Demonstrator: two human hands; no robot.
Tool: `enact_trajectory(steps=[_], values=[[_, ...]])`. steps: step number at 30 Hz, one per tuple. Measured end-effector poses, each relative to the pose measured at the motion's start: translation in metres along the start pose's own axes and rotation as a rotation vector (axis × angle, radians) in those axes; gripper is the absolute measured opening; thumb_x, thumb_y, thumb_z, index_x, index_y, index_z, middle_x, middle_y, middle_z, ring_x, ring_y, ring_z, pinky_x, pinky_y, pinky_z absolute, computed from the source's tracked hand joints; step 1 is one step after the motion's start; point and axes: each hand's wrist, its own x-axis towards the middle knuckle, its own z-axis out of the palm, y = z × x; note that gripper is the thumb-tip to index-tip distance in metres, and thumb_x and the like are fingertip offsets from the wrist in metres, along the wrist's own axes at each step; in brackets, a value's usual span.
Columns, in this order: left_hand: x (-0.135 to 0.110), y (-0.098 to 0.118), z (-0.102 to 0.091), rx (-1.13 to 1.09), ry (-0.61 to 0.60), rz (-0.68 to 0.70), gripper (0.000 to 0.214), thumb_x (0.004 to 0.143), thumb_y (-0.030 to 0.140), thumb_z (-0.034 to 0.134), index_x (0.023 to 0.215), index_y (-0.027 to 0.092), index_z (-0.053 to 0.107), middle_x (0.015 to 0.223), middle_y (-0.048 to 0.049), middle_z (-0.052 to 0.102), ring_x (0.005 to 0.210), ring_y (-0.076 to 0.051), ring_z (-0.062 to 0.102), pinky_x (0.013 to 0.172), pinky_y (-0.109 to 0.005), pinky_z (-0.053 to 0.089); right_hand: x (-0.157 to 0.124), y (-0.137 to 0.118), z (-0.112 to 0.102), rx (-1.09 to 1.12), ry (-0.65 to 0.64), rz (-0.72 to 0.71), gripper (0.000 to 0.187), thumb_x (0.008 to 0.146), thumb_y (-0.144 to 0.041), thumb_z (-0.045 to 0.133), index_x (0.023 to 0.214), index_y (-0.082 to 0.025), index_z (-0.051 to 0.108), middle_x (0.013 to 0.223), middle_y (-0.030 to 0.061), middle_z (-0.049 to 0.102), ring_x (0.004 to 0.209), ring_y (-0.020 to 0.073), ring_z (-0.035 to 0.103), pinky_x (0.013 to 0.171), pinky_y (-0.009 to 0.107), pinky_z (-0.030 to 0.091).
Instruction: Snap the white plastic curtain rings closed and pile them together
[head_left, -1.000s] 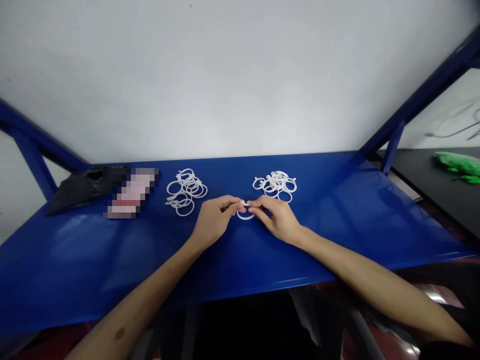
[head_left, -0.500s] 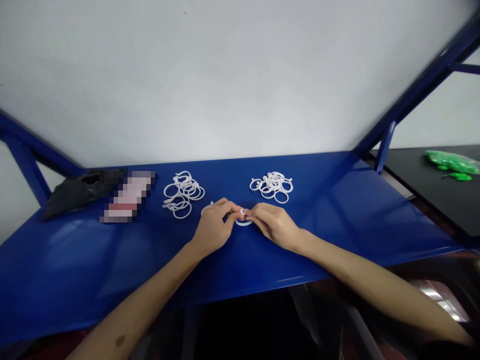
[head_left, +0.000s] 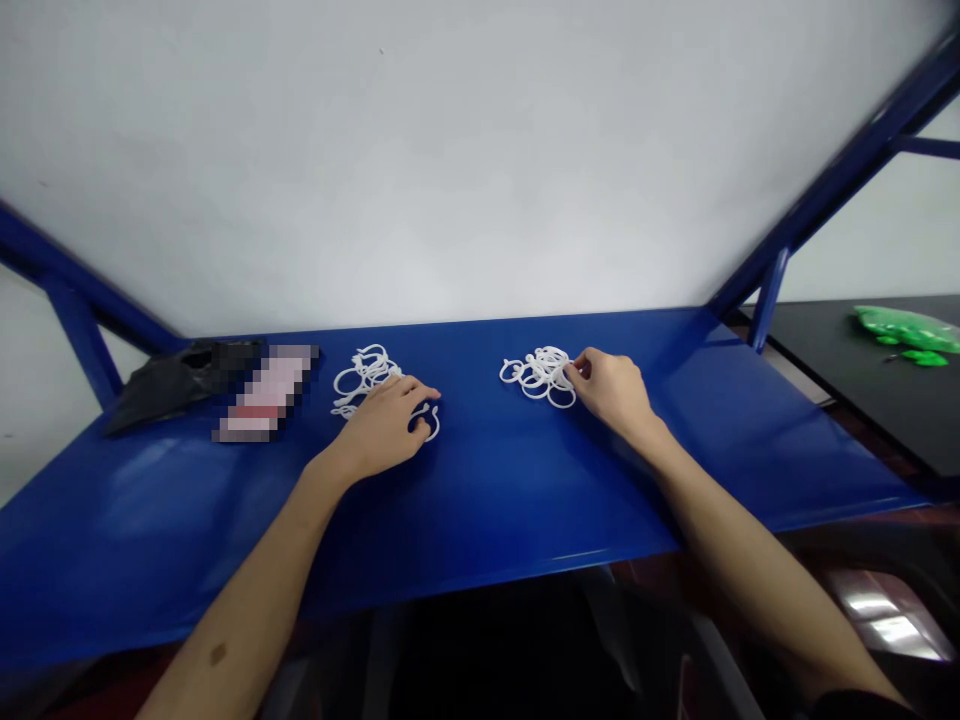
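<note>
Clock positions are read from the middle of the blue table (head_left: 487, 500), with 12 at the wall (head_left: 480, 180).

Two piles of white rings lie on the table: the left pile (head_left: 367, 370) at 10 o'clock, the right pile (head_left: 551, 362) at 1 o'clock. They lie well apart, presumably to avoid mixing and to allow one hand per pile.

Left hand (head_left: 384, 420): palm down over the near edge of the left pile, fingers loosely spread, thumb apart. A single ring (head_left: 436, 425) shows beside the thumb, at the hand's 3 o'clock; no firm grip on it is evident.

Right hand (head_left: 616, 388): at the right pile's 3 o'clock side, thumb and forefinger drawn together at the outermost rings. This posture suits picking at a thin rim; whether a ring is gripped cannot be determined.

Surroundings: a black bag (head_left: 165, 388) and a pixelated pink item (head_left: 270, 390) lie between 9 and 10 o'clock, outside both hands' positions. A green bag (head_left: 904, 325) rests on a black table (head_left: 825, 375) between 2 and 3 o'clock. Main obstruction to view: the hands, each covering part of its pile.
</note>
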Motion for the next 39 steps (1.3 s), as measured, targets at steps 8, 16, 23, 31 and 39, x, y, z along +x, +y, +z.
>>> enact_trajectory(steps=[8,16,23,31,39], values=[[0.003,-0.009,0.005,-0.059,-0.031,0.003,0.023,0.091,0.028,0.05,0.106,0.019,0.066,0.109,-0.0076,0.066,0.108,-0.026,0.059,0.101,-0.044,0.045,-0.003,-0.005,-0.002,-0.133,-0.08,0.038,0.034,0.094,-0.048,0.053,0.094,-0.022,0.073,0.087,0.0119,0.075,0.079,0.0286,0.071,0.066,0.035,0.047],[0.005,-0.009,0.006,-0.034,0.002,-0.123,0.024,0.09,0.036,0.056,0.106,0.019,0.064,0.099,-0.0076,0.066,0.098,-0.026,0.061,0.09,-0.042,0.048,-0.005,-0.007,-0.006,-0.117,-0.011,0.013,0.034,0.095,-0.049,0.052,0.096,-0.022,0.072,0.087,0.0102,0.075,0.075,0.0257,0.07,0.061,0.031,0.043],[0.006,0.013,0.005,-0.034,0.044,-0.041,0.012,0.092,0.029,0.053,0.085,0.021,0.06,0.087,-0.0041,0.067,0.09,-0.024,0.06,0.088,-0.042,0.045,-0.024,-0.024,-0.002,0.179,0.071,-0.343,0.025,0.099,-0.039,0.055,0.094,-0.021,0.071,0.089,0.0052,0.075,0.081,0.0198,0.068,0.065,0.028,0.044],[0.004,0.052,0.008,-0.541,-0.016,-0.078,0.011,0.09,0.033,0.06,0.091,0.023,0.056,0.071,0.0054,0.067,0.062,-0.012,0.058,0.064,-0.028,0.044,-0.053,-0.049,0.013,0.556,-0.291,-0.76,0.036,0.098,-0.05,0.058,0.114,-0.02,0.065,0.084,0.0005,0.072,0.073,0.0134,0.068,0.066,0.025,0.047],[0.003,0.054,0.009,-0.901,-0.039,-0.138,0.023,0.087,0.039,0.067,0.097,0.023,0.055,0.084,0.0014,0.076,0.076,-0.015,0.07,0.074,-0.029,0.05,-0.057,-0.051,0.013,0.756,-0.294,-0.646,0.021,0.093,-0.038,0.065,0.103,-0.021,0.059,0.083,-0.0009,0.072,0.064,0.0108,0.065,0.06,0.023,0.048]])
